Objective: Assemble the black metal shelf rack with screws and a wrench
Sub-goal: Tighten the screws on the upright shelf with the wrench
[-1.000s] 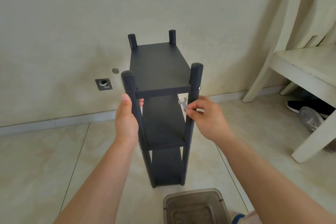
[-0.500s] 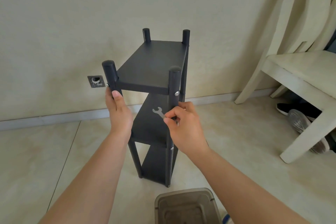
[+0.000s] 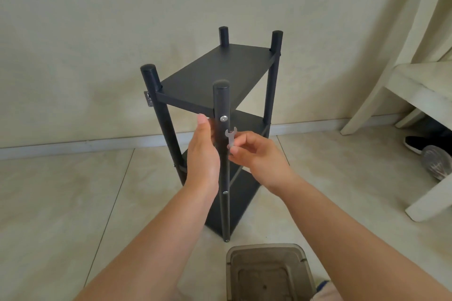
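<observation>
Rack (image 3: 220,73) of black metal stands upright on the tiled floor (image 3: 61,203), close to a pale wall (image 3: 122,19), turned so that one corner post (image 3: 221,105) faces the camera. Four round posts rise a little above the top shelf, and two lower shelves show beneath it. A silver screw (image 3: 223,118) sits in the near post just below the top shelf, and a second small screw (image 3: 225,192) shows lower on the same post.

The left hand (image 3: 204,154) is at the near post from its left side, below the top shelf, thumb pointing up; its fingers go behind the post, so whether that grip is clenched round the post or only resting against it cannot be told. The right hand (image 3: 259,156) is on the right side of the same post, its grip a pinch of thumb and fingertips on the lower end of a small flat silver wrench (image 3: 231,135). The wrench stands upright in front of the post with its open end uppermost, just below the upper screw and not touching it.

Near the bottom edge, a grey plastic container (image 3: 266,273) rests on the floor in front of the rack. At the right stand the pale legs and seat of a chair (image 3: 415,85), with a dark shoe (image 3: 420,144) on the floor beneath it.
</observation>
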